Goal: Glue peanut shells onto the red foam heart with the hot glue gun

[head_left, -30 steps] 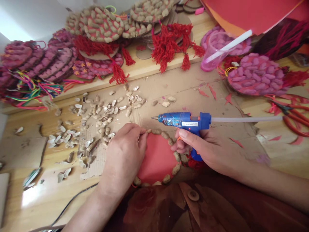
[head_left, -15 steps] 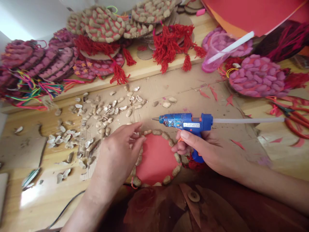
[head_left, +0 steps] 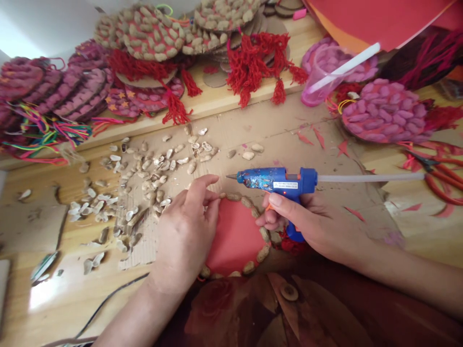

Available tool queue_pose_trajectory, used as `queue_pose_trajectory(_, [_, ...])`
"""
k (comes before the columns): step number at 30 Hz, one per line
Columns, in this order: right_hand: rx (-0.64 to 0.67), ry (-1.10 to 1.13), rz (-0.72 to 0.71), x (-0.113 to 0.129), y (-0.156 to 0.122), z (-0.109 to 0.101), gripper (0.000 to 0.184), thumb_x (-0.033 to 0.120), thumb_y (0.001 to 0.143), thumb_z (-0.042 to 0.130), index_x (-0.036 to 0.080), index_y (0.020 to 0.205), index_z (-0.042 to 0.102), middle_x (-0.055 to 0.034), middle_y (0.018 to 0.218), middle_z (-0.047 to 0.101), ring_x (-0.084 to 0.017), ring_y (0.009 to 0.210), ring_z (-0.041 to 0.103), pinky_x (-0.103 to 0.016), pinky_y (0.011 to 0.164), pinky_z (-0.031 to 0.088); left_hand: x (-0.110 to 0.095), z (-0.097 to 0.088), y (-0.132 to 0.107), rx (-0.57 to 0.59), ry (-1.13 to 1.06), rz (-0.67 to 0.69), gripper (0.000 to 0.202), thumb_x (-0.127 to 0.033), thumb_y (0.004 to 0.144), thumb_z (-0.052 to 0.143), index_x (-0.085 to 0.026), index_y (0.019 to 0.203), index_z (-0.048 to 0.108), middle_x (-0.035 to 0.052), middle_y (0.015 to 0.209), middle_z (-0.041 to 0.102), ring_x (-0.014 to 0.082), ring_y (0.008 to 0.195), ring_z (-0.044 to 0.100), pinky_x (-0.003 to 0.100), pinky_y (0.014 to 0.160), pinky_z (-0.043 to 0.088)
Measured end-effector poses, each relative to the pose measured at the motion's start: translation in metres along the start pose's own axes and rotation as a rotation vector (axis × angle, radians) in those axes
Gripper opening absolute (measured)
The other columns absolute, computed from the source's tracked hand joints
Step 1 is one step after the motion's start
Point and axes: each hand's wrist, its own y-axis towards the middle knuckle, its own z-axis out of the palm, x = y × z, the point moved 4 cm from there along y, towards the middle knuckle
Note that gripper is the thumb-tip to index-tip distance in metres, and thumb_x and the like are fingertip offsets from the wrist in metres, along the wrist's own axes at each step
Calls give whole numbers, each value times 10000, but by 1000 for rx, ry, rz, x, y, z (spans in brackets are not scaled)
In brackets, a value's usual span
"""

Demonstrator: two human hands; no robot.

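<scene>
A blue glue gun (head_left: pixel 269 180) lies in my right hand (head_left: pixel 307 217), whose fingers wrap round its handle and orange trigger. Its metal nozzle points left, and a long glue stick (head_left: pixel 369 178) sticks out of its back. Below it is a round red disc (head_left: pixel 237 236) edged with peanut shells (head_left: pixel 249 267). At the disc's upper left rim, the thumb and fingers of my left hand (head_left: pixel 190 221) pinch at a peanut shell, mostly hidden by the fingertips; the index finger is raised. That hand covers the disc's left edge.
Loose peanut shells (head_left: pixel 144 168) lie scattered on the cardboard (head_left: pixel 260 130) and wooden table. Finished peanut-covered discs (head_left: pixel 150 33) and red tassels (head_left: pixel 249 62) are piled behind. A pink cup (head_left: pixel 318 82) and red-handled scissors (head_left: pixel 443 178) are at the right. A black cable (head_left: pixel 108 299) runs at lower left.
My left hand has moved slightly right and its fingers have drawn together at the disc's rim, covering more of the left edge. The glue gun has barely shifted.
</scene>
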Motion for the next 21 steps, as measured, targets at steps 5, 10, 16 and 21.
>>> queue_pose_trajectory(5, [-3,14,24,2,0,1,376,585,886,678,212,862,633,-3,746,658,-173,758,692,-289,702,579,-3,1,1,20,24,-9,302,-126,894,627,-252,1159,555,-27,856,740,157,688,717,268,669,553])
queue_pose_trajectory(10, [-4,23,26,6,0,2,389,593,856,700,211,833,629,3,730,646,-173,746,696,-296,709,590,-2,0,0,4,-1,1,306,-122,891,628,-246,1157,543,-14,903,741,159,725,723,276,702,571])
queue_pose_trajectory(16, [16,-7,33,10,1,2,399,586,860,692,212,743,615,4,706,633,-183,772,711,-289,707,597,2,-5,-3,-3,-35,98,294,-171,934,622,-242,1218,647,15,1056,738,160,887,730,280,823,585])
queue_pose_trajectory(21, [4,8,45,12,-1,2,396,577,873,684,209,749,609,3,717,632,-174,772,715,-275,713,600,-1,-4,-4,-24,35,241,212,-159,954,591,-229,1089,738,33,1070,741,180,939,709,287,830,576])
